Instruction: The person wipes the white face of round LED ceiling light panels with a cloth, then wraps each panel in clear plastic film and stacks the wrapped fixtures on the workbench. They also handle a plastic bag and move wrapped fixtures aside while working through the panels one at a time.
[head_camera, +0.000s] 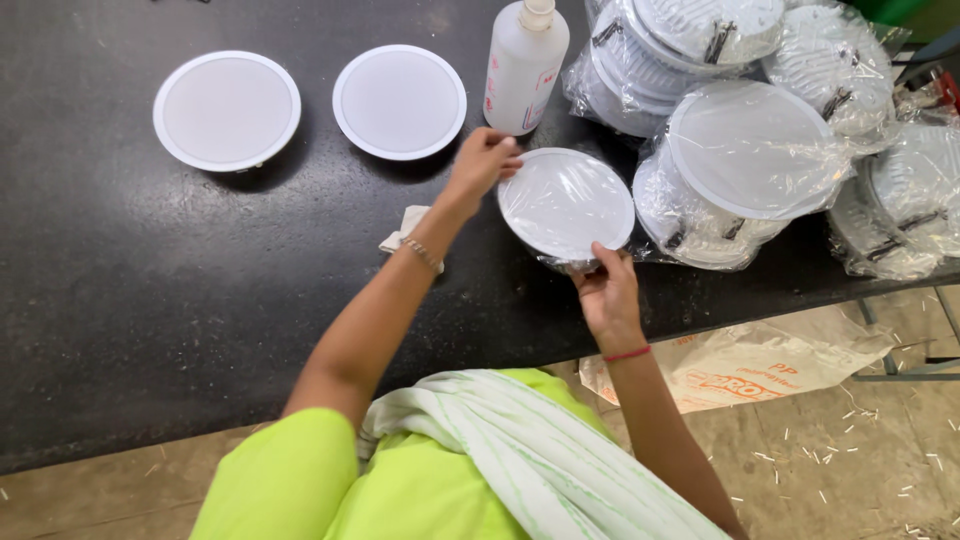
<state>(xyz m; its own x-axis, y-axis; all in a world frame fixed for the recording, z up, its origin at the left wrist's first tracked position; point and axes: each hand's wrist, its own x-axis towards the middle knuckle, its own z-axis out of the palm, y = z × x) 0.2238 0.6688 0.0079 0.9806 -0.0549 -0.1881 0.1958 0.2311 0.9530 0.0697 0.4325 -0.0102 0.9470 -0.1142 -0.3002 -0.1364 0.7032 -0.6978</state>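
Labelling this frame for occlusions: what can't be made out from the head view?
- Bottle: its cap is cut off by the top edge.
- Wrapped round lamp, held by the left hand and right hand: its underside is hidden, and the plastic film blurs its face.
- Pile of wrapped lamps: the lower ones are covered by the upper ones, and some are cut off at the right edge.
- Cloth: partly behind the left forearm.
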